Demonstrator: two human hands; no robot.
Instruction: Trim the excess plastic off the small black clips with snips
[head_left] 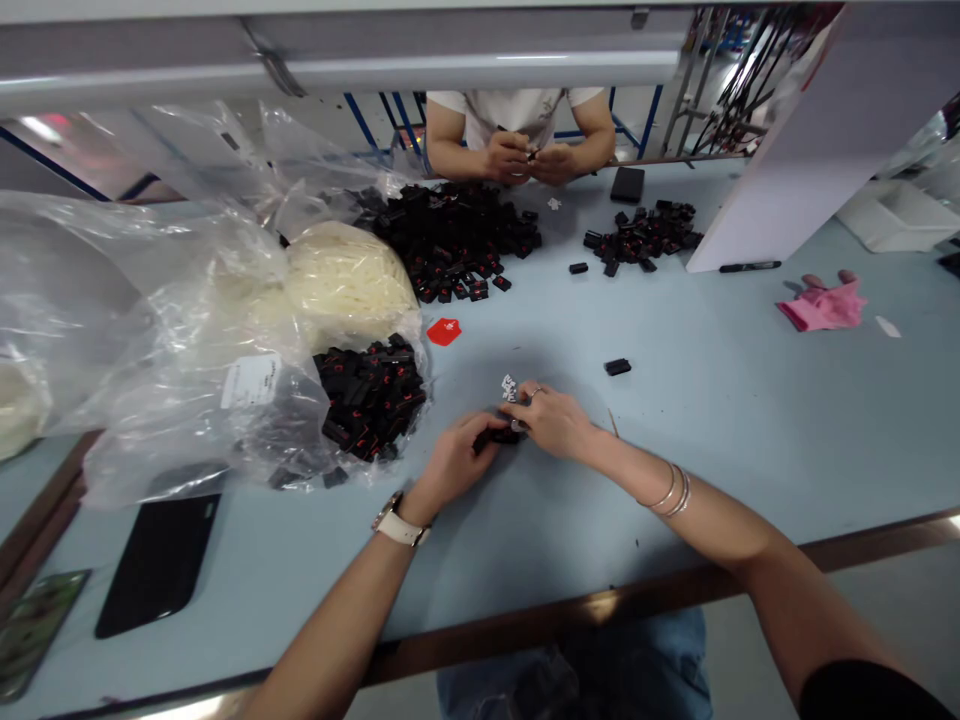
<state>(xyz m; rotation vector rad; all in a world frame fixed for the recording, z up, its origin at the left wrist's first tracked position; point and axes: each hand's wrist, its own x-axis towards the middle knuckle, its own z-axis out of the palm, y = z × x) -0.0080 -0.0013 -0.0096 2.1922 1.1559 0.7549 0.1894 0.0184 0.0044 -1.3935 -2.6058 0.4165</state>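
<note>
While both hands, left [457,462] and right [551,420], grip one black part [501,436], the pale-blue table [712,440] carries heaps of parts [457,235].

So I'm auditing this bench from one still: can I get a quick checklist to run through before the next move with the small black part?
1. Both hands on the part: left hand and right hand meet on the small black part. Ok.
2. Part seated or aligned: fingers cover it. Cannot tell.
3. Supply within reach: open bag of black parts lies by the left hand. Ok.
4. Loose pieces nearby: one black piece and a red tag lie apart on the table. Ok.
5. Co-worker's hands stay at the far side, well clear. Ok.
</note>
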